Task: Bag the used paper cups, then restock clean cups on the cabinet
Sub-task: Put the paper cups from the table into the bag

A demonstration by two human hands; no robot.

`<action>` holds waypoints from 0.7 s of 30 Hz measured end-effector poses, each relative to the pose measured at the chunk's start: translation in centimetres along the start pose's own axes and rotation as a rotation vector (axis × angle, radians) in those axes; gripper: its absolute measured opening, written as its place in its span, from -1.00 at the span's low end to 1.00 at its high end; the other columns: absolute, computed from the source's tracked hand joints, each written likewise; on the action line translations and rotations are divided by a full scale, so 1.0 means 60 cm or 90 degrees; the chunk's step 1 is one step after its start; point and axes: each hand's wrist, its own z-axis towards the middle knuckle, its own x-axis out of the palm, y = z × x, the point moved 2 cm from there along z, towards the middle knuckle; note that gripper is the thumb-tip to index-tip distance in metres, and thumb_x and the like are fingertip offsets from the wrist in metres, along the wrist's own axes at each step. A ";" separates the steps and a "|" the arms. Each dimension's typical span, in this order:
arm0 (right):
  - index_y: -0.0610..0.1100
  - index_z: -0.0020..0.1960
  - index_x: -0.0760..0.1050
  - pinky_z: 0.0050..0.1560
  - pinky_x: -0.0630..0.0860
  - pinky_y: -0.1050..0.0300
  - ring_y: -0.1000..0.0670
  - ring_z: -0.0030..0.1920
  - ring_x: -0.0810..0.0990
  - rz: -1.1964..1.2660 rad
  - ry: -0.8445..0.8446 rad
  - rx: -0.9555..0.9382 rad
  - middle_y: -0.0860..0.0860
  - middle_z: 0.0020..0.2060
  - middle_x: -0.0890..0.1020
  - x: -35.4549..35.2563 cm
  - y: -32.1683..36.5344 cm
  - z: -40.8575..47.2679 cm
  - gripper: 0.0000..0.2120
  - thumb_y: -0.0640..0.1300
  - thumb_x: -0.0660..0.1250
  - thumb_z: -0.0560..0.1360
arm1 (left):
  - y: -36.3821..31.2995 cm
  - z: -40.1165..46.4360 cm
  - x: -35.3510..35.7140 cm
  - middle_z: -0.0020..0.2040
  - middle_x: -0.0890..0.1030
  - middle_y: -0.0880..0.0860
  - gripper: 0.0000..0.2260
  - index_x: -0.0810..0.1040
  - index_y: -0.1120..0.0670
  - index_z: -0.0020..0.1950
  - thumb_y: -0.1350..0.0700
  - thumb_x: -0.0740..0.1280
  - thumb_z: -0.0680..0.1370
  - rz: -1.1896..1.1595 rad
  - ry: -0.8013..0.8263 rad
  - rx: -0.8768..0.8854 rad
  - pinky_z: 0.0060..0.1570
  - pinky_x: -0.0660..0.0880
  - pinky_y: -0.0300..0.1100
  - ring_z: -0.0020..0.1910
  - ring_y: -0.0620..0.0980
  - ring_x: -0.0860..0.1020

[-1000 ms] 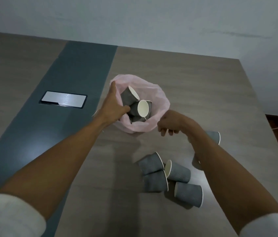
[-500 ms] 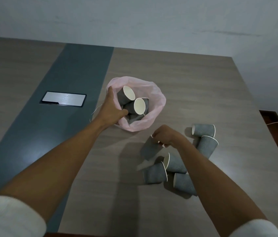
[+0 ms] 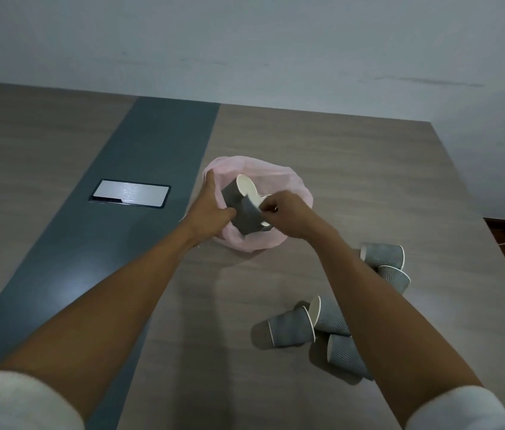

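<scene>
From the head camera, the left hand (image 3: 210,209) pinches the rim of the pink bag (image 3: 279,172) and holds it open on the table (image 3: 369,169). The right hand (image 3: 288,214) is closed on a grey cup (image 3: 246,220), right over the bag's mouth. At least one more cup (image 3: 234,190) already sits inside. Five cups (image 3: 291,327) lie tipped on the table near the right arm, apart from the bag. So the bagging looks partly done. No clean cups or cabinet can be seen, so restocking looks not started.
</scene>
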 end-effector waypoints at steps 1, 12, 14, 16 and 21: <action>-0.19 0.00 0.69 -0.01 0.54 0.06 -0.09 -0.08 0.62 0.006 0.015 0.010 -0.04 -0.09 0.71 0.011 -0.007 0.000 -0.77 -0.30 0.28 0.48 | 0.001 0.003 -0.002 0.38 0.44 -0.05 -0.15 0.06 -0.21 0.57 0.21 0.40 0.41 -0.001 -0.007 0.000 0.15 0.65 0.15 0.35 0.03 0.49; -0.23 0.17 0.60 -0.30 0.63 0.11 -0.05 -0.31 0.72 -0.045 0.323 0.222 -0.18 -0.07 0.72 0.009 -0.108 -0.072 -0.74 -0.32 0.37 0.48 | 0.002 0.010 0.025 0.39 0.42 0.02 -0.19 0.02 -0.11 0.61 0.26 0.33 0.48 -0.030 -0.037 -0.026 -0.36 0.61 -0.22 0.17 -0.02 0.55; -0.18 0.37 0.48 -0.17 0.68 0.00 -0.09 -0.31 0.69 -0.070 0.388 0.250 -0.24 0.01 0.71 0.045 -0.132 -0.097 -0.47 -0.30 0.50 0.43 | -0.001 0.006 0.032 0.34 0.44 0.00 -0.23 0.06 -0.09 0.59 0.28 0.33 0.49 -0.024 -0.051 -0.023 -0.37 0.61 -0.22 0.16 -0.02 0.55; -0.05 0.52 0.31 -0.08 0.68 -0.09 -0.14 -0.27 0.65 -0.104 0.451 0.252 -0.30 0.10 0.67 0.080 -0.144 -0.119 -0.18 -0.27 0.59 0.36 | -0.001 0.000 0.036 0.33 0.44 -0.02 -0.26 0.09 -0.10 0.57 0.28 0.33 0.49 -0.021 -0.053 -0.025 -0.38 0.60 -0.23 0.16 -0.01 0.55; 0.07 0.57 0.26 0.10 0.56 0.00 -0.17 0.27 0.57 -0.384 0.533 0.131 -0.04 0.44 0.45 0.140 -0.136 -0.161 -0.03 -0.17 0.65 0.28 | 0.006 -0.014 0.044 0.33 0.46 0.00 -0.29 0.13 -0.14 0.53 0.28 0.33 0.49 -0.016 -0.050 -0.026 -0.36 0.59 -0.27 0.22 0.04 0.54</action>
